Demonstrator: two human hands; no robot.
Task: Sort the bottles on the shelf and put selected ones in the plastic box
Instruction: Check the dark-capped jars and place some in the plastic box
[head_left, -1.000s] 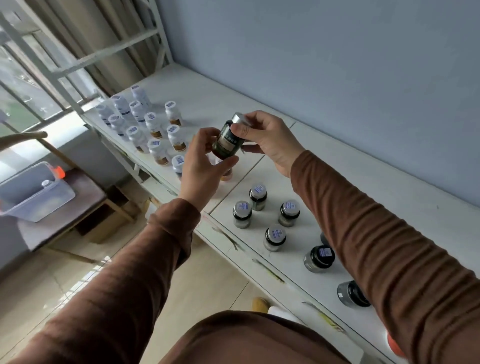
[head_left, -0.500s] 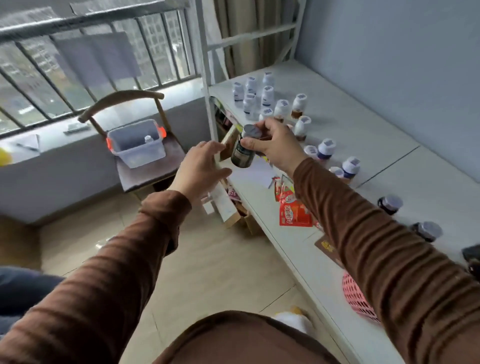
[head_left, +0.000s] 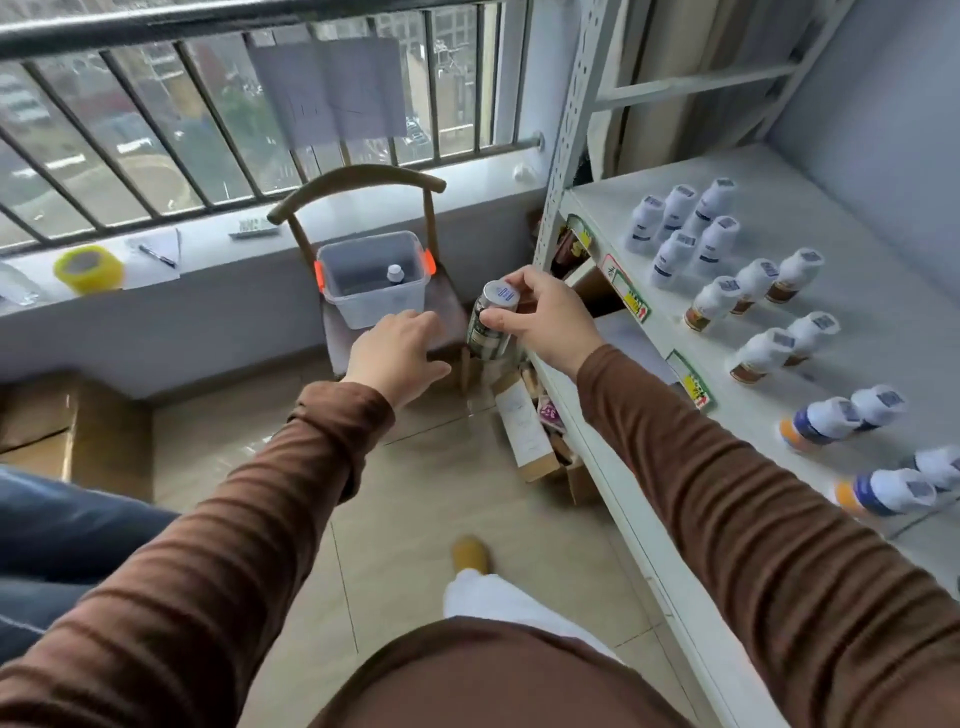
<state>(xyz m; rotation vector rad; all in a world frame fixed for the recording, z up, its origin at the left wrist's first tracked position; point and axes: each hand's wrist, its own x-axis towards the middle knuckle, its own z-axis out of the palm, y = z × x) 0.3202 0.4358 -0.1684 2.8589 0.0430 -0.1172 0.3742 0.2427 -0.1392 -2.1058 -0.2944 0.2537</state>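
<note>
You've swung from the shelf (head_left: 810, 364) toward the plastic box (head_left: 371, 288). Right hand (head_left: 545, 322) fingers grip dark bottle (head_left: 488, 327) just right of box; left hand (head_left: 397, 356) loose, apparently empty.

Storeroom: metal shelf (head_left: 852, 332), cardboard boxes (head_left: 72, 436), barred window (head_left: 208, 119)

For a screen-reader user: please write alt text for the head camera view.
The right hand grips a dark bottle in the air near a clear plastic box on a wooden chair; the left hand reaches forward, empty. White-capped bottles stand on a white shelf at right.
</note>
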